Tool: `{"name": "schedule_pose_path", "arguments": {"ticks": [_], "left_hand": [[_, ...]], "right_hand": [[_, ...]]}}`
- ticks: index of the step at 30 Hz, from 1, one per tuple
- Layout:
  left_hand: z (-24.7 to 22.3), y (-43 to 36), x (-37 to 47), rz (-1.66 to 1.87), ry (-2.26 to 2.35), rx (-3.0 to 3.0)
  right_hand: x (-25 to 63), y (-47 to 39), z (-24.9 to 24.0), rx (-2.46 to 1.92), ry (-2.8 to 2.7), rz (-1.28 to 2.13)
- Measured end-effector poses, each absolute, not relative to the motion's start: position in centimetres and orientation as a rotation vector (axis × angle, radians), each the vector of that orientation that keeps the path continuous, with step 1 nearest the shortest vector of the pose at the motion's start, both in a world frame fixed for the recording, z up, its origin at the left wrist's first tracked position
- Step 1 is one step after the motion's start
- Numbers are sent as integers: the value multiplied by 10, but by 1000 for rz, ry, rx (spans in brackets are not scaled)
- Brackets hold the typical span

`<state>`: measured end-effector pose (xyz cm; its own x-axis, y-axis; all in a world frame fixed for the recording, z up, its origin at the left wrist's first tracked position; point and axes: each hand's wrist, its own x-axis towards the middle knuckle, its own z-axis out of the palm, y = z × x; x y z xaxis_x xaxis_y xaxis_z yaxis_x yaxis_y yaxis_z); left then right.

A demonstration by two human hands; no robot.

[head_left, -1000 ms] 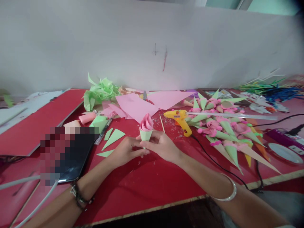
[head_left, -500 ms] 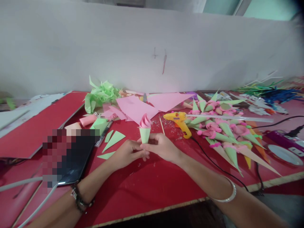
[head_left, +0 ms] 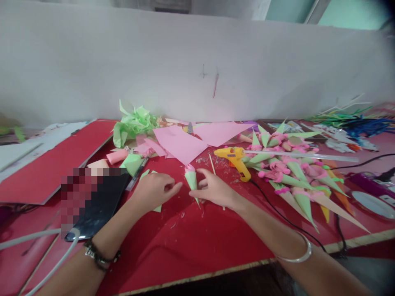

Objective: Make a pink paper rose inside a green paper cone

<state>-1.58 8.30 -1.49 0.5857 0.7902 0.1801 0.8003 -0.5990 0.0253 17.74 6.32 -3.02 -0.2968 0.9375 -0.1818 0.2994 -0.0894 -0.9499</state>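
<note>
A small green paper cone [head_left: 191, 181] with a pink paper swirl at its top stands nearly upright over the middle of the red table, its tip pointing down. My right hand [head_left: 212, 190] pinches the cone between thumb and fingers from the right. Just left of the cone, and apart from it, is my left hand [head_left: 156, 190], its thumb and forefinger pointing toward the cone with a gap between them. It hovers over cut green paper pieces [head_left: 158, 208], which it partly covers; nothing shows between its fingers.
A yellow glue gun [head_left: 235, 158] with a long glue stick lies right of centre, beside a pile of pink and green paper cones [head_left: 296, 170]. Pink sheets [head_left: 180, 142] and crumpled green paper [head_left: 135, 123] lie behind. A dark phone [head_left: 103, 209] with a white cable is at the left.
My left hand has let go of the cone and moved left, over the green pieces. The cone, still in my right hand, now shows its pointed tip and sits slightly lower.
</note>
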Motion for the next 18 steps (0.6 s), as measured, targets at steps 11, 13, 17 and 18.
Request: {"name": "schedule_pose_path", "arguments": {"ticks": [11,13,17,18], "left_hand": [[-25,84,-12,-241,-1482,-2758],[-28,83,-12,-225,-1455,-2762],[-28,84,-12,-236,-1471,-2766],[-27,84,-12,-234,-1490,-2767]], "right_hand": [[178,61,-32,-1343,-1680,1358],[176,59,-30,-1347,-1665,1408],[174,58,-26,-1359,-1678,1438],[174,57,-26,-1365,-1689,1421]]}}
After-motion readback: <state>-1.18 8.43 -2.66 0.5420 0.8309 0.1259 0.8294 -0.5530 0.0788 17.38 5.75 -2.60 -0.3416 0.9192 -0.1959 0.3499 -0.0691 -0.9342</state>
